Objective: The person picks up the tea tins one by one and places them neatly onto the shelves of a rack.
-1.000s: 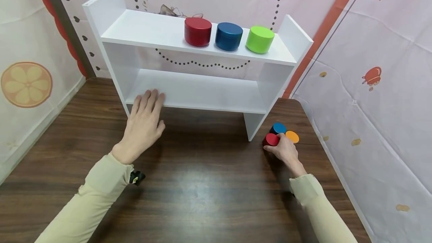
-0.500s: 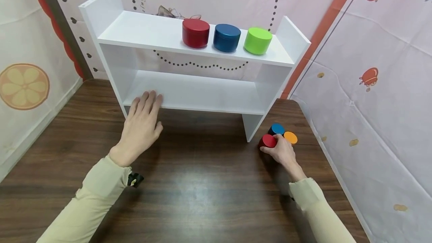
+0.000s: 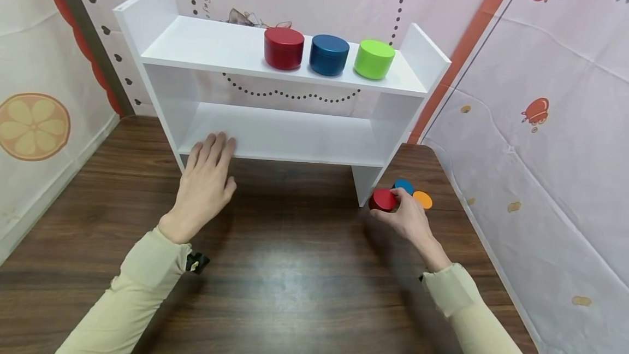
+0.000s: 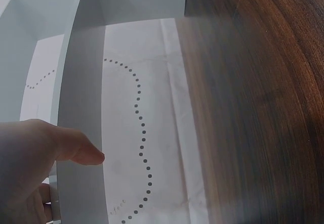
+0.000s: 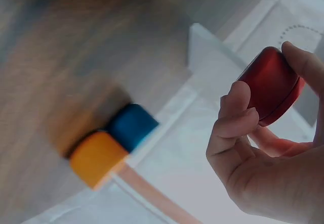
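Note:
My right hand (image 3: 411, 220) pinches a small round red tin (image 3: 382, 201) between thumb and fingers, beside the right leg of the white shelf (image 3: 295, 133). In the right wrist view the red tin (image 5: 273, 85) hangs tilted in the fingertips, apart from the table. Just behind this hand stand a small blue tin (image 5: 132, 128) and an orange tin (image 5: 96, 155), side by side. My left hand (image 3: 203, 193) rests with straight fingers at the left front of the lower shelf board; its thumb (image 4: 76, 145) lies along the board's edge in the left wrist view.
Larger red (image 3: 284, 51), dark blue (image 3: 329, 56) and green (image 3: 374, 60) tins stand in a row on the upper board. Side panels rise at both shelf ends. Printed cloth (image 3: 555, 179) borders the dark wooden table (image 3: 280, 272).
My right hand has lifted the small red tin and moved it left, away from the blue and orange tins. My left hand stays at the shelf; the head view shifts slightly.

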`<state>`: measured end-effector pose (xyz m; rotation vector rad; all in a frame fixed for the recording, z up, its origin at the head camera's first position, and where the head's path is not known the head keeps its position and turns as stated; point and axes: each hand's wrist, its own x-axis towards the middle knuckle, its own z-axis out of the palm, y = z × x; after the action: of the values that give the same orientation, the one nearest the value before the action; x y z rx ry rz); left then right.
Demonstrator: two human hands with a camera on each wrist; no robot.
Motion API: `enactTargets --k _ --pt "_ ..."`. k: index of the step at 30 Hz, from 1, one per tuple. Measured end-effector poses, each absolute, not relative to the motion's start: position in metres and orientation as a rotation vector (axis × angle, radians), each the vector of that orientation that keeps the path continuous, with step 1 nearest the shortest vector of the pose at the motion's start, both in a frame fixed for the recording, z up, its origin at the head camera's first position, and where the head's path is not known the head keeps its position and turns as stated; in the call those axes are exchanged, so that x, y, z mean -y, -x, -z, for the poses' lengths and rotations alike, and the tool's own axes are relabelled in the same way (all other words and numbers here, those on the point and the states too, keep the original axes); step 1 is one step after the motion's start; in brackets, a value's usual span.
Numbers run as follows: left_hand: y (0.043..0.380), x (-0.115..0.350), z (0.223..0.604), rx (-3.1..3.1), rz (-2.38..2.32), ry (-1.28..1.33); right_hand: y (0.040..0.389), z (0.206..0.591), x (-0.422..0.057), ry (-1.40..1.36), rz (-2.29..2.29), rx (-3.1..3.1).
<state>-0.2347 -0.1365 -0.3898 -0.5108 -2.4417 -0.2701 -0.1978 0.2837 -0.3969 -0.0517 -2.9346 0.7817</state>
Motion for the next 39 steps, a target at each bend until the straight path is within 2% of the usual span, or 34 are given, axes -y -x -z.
enactTargets --k 20,29,39 --pt "0.235 0.137 0.39 2.453 0.264 0.509 0.199 0.335 -0.233 -0.241 -0.858 2.792" --pt "0.236 0.137 0.39 2.417 0.271 0.51 0.222 0.308 -0.203 -0.26 -0.849 2.776" --pt "0.235 0.136 0.39 2.418 0.272 0.506 0.253 0.3 -0.167 -0.298 -0.865 2.777"
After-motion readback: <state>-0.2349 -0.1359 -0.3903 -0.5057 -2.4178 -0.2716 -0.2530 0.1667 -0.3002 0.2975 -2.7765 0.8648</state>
